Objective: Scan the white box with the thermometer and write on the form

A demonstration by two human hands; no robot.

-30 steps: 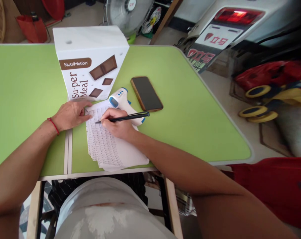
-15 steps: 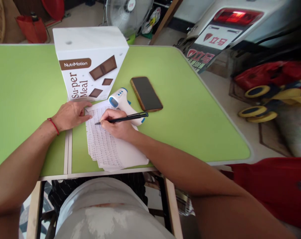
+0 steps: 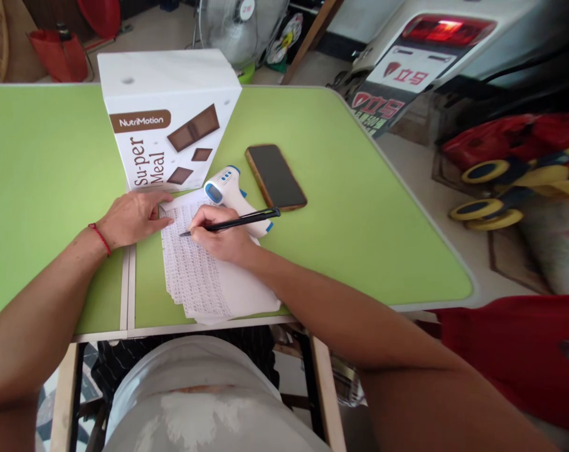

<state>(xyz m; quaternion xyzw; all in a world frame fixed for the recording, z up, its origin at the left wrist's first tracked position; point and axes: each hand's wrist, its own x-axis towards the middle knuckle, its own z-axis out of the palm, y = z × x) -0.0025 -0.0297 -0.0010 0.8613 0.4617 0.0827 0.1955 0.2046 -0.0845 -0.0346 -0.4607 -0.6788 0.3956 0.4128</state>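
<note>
My right hand [image 3: 221, 234] is closed around a black pen [image 3: 253, 218], whose tip touches a handwritten sheet of paper [image 3: 194, 282]. Lines of small writing cover the left part of the sheet, and other sheets lie under it. My left hand [image 3: 136, 216] rests flat with fingers spread, its thumb and fingertips on the paper's upper left edge. Just beyond the paper lies a white and blue infrared thermometer [image 3: 228, 188], partly hidden behind my right hand and the pen. A white NutriMotion box [image 3: 157, 147] stands upright behind my left hand.
On the green table [image 3: 369, 251] a smartphone [image 3: 277, 176] lies face up, right of the thermometer. Past the far edge stand a fan [image 3: 239, 31] and a red bag [image 3: 61, 56]. A scooter's rear [image 3: 420, 69] and yellow-and-blue scissors-like handles [image 3: 489, 188] are at the right.
Hardly anything differs. The pen's upper end has tilted up slightly in my right hand, while my left hand stays in place on the paper.
</note>
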